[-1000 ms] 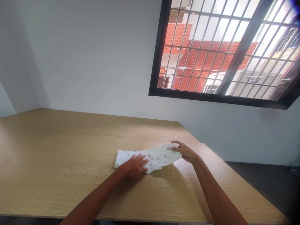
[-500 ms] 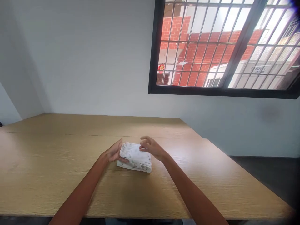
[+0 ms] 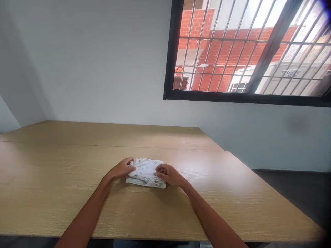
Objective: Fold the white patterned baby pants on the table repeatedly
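A folded white cloth (image 3: 145, 173) with a small printed pattern lies flat on the light wood-grain tabletop (image 3: 64, 179), its layered folded edge toward the person. The left hand (image 3: 120, 168) is partly closed, its fingers curled over the cloth's left end. The right hand (image 3: 168, 174) is also partly closed, with its fingers pressing on the right end. Both hands grip the same bundle from opposite sides, a narrow strip of cloth showing between them. A seam in the tabletop runs just behind the cloth. Beyond the tabletop stands a white wall (image 3: 103, 69), with a black-framed barred window (image 3: 232, 51) showing a red brick building (image 3: 227, 51).
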{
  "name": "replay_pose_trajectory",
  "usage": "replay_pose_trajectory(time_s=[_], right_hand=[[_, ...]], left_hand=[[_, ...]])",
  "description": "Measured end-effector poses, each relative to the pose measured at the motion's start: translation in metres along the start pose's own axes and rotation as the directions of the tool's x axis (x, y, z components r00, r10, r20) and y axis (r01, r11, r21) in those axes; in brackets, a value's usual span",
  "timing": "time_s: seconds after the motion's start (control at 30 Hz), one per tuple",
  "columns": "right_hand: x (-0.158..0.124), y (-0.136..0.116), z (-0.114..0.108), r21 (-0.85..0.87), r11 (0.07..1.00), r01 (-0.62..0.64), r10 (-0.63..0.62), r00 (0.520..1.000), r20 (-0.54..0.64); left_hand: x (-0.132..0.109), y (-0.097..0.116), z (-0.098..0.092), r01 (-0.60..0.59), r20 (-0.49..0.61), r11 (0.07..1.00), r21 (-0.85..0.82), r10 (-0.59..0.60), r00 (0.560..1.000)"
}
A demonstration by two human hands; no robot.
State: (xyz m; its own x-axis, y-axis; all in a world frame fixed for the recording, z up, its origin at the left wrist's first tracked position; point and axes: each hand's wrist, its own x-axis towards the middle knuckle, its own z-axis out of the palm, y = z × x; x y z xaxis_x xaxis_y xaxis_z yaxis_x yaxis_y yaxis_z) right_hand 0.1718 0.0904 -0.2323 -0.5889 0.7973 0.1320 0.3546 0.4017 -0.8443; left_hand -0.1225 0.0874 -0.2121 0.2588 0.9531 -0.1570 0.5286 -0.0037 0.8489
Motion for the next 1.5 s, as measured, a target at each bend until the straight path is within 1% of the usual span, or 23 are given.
replay_pose_trajectory(time_s=[0.03, 0.1, 0.17, 0.2, 0.23, 0.27, 0.33, 0.37, 0.43, 0.5, 0.53, 0.6, 0.67, 0.7, 0.77, 0.87, 0.97, 1.03, 1.07, 1.17, 1.23, 1.33, 1.5], right_hand=[[0.001, 0.002, 0.000, -0.009, 1.000, -0.002, 0.002, 1.000, -0.008], [0.002, 0.004, 0.002, -0.017, 1.000, -0.005, 0.005, 1.000, -0.020], [0.006, 0.003, 0.004, -0.034, 0.999, -0.019, 0.018, 0.999, -0.029], [0.008, 0.001, 0.005, -0.057, 0.998, -0.040, 0.038, 0.999, -0.037], [0.011, -0.002, 0.007, -0.081, 0.994, -0.067, 0.062, 0.996, -0.060], [0.014, -0.007, 0.009, -0.098, 0.991, -0.093, 0.083, 0.991, -0.102], [0.021, -0.016, 0.014, -0.109, 0.986, -0.123, 0.095, 0.967, -0.237], [0.024, -0.021, 0.018, -0.099, 0.987, -0.123, 0.087, 0.947, -0.309], [0.031, -0.025, 0.027, -0.068, 0.992, -0.109, 0.073, 0.915, -0.397], [0.037, -0.024, 0.036, -0.073, 0.993, -0.098, 0.063, 0.921, -0.384], [0.040, -0.022, 0.039, -0.102, 0.991, -0.092, 0.051, 0.936, -0.349], [0.046, -0.016, 0.045, -0.226, 0.972, -0.062, 0.004, 0.969, -0.249], [0.051, -0.011, 0.047, -0.364, 0.931, -0.029, -0.023, 0.990, -0.138], [0.053, -0.009, 0.047, -0.417, 0.908, -0.032, -0.010, 0.995, -0.098], [0.056, -0.007, 0.044, -0.496, 0.865, -0.073, 0.046, 0.997, -0.067], [0.060, -0.005, 0.037, -0.538, 0.837, -0.098, 0.096, 0.995, -0.033], [0.066, 0.002, 0.031, -0.533, 0.844, -0.060, 0.086, 0.996, 0.024], [0.070, 0.009, 0.028, -0.547, 0.834, -0.071, 0.099, 0.995, 0.022], [0.071, 0.013, 0.027, -0.561, 0.824, -0.081, 0.107, 0.994, 0.015], [0.070, 0.020, 0.023, -0.626, 0.773, -0.102, 0.131, 0.991, 0.000], [0.065, 0.022, 0.018, -0.675, 0.729, -0.116, 0.151, 0.989, -0.007], [0.052, 0.022, 0.009, -0.720, 0.672, -0.174, 0.208, 0.977, -0.042], [0.033, 0.024, -0.006, -0.733, 0.629, -0.260, 0.270, 0.957, -0.107]], left_hand=[[-0.003, 0.003, -0.003, -0.018, -0.072, 0.994, 0.108, 0.026, 0.997], [-0.008, 0.012, -0.004, -0.045, -0.204, 0.955, 0.293, 0.109, 0.973], [-0.010, 0.026, 0.004, -0.085, -0.273, 0.920, 0.384, 0.201, 0.941], [-0.009, 0.033, 0.011, -0.122, -0.271, 0.908, 0.401, 0.245, 0.931], [-0.007, 0.039, 0.020, -0.158, -0.236, 0.895, 0.416, 0.275, 0.932], [-0.005, 0.043, 0.031, -0.182, -0.172, 0.876, 0.446, 0.284, 0.943], [0.003, 0.043, 0.052, -0.164, -0.030, 0.815, 0.555, 0.217, 0.976], [0.006, 0.040, 0.062, -0.138, 0.009, 0.773, 0.619, 0.169, 0.986], [0.013, 0.027, 0.077, -0.099, 0.018, 0.703, 0.704, 0.121, 0.992], [0.018, 0.013, 0.086, -0.109, 0.002, 0.690, 0.716, 0.153, 0.988], [0.020, 0.008, 0.089, -0.124, 0.002, 0.693, 0.710, 0.174, 0.985], [0.025, 0.001, 0.091, -0.141, 0.001, 0.699, 0.701, 0.197, 0.980], [0.033, 0.000, 0.093, -0.167, 0.009, 0.698, 0.696, 0.224, 0.975], [0.038, 0.001, 0.095, -0.189, 0.018, 0.693, 0.695, 0.247, 0.969], [0.049, 0.003, 0.100, -0.255, 0.052, 0.668, 0.699, 0.308, 0.950], [0.064, 0.006, 0.107, -0.320, 0.115, 0.633, 0.705, 0.342, 0.932], [0.068, 0.010, 0.106, -0.323, 0.130, 0.677, 0.662, 0.321, 0.938], [0.066, 0.014, 0.101, -0.305, 0.110, 0.723, 0.620, 0.305, 0.946], [0.065, 0.016, 0.097, -0.272, 0.084, 0.751, 0.601, 0.279, 0.957], [0.060, 0.019, 0.086, -0.107, -0.019, 0.819, 0.563, 0.143, 0.990], [0.058, 0.018, 0.082, -0.032, -0.075, 0.817, 0.576, 0.091, 0.993], [0.056, 0.014, 0.080, -0.007, -0.122, 0.802, 0.598, 0.100, 0.987], [0.055, 0.010, 0.084, 0.001, -0.161, 0.781, 0.624, 0.128, 0.979]])
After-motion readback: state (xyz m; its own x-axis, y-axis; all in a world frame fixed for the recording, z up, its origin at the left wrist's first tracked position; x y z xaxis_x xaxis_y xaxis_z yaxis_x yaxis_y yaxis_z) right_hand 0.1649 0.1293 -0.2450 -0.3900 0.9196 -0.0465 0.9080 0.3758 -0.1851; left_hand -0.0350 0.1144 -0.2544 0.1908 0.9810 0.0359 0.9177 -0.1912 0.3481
